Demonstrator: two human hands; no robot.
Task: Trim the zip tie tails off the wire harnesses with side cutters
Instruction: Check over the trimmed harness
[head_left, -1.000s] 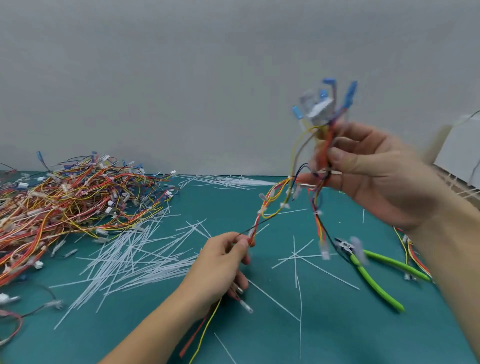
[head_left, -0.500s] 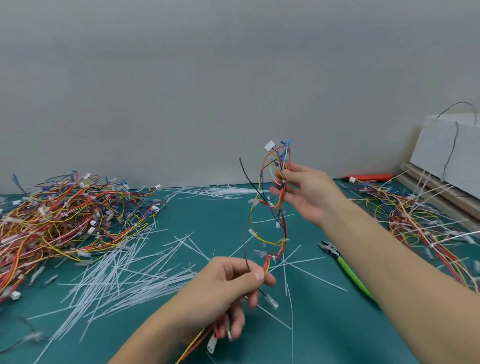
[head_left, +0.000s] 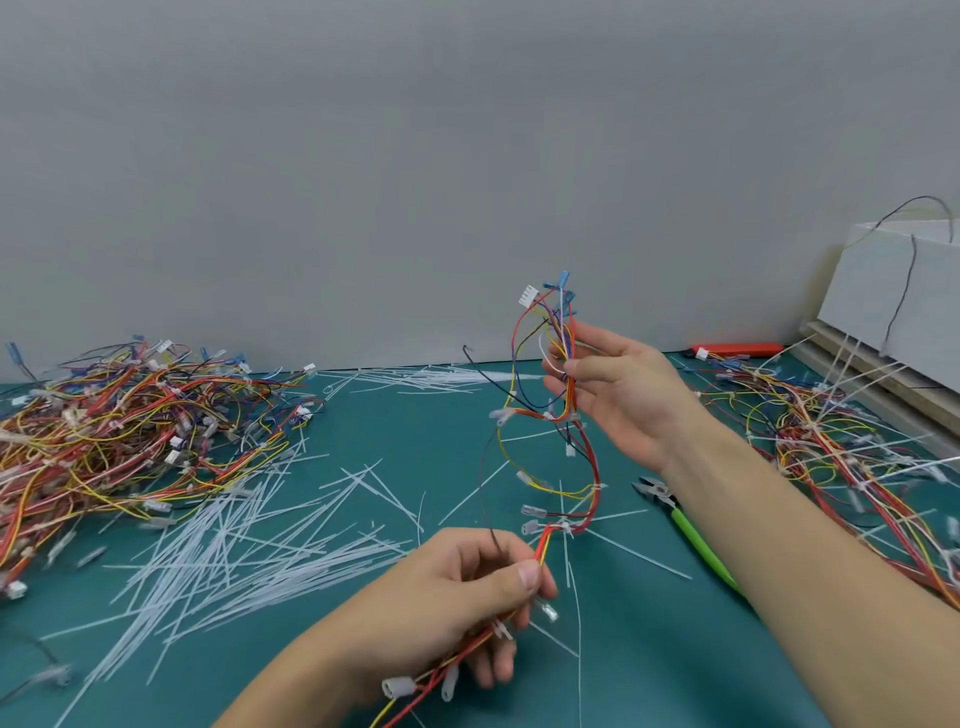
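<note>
Since a second ago the right hand (head_left: 618, 395) has dropped from high beside the camera to mid-frame and steadied, and the wire harness (head_left: 563, 441) now hangs stretched and sharp between both hands above the mat; over the last half second little has shifted. That harness runs upright: its top, with a white connector and blue terminals, is pinched between the right thumb and fingers, the other fingers loosely extended; its lower end is pinched by the left hand (head_left: 467, 597), thumb against forefinger, with the loose wire ends trailing below the palm. Small white zip ties ring the bundle; I cannot tell whether any long tail is left on them. Neither hand holds a tool; the side cutters (head_left: 680, 525), green-handled, lie on the green mat (head_left: 415, 452) just beyond the right forearm. This looks like an inspection; either this harness is finished, or the cutters must be picked up. Cut tails (head_left: 234, 545) lie scattered left of the hands; a heap of harnesses (head_left: 130, 415) sits far left, and another pile (head_left: 831, 441), bristling with long untrimmed tails, lies at right.
</note>
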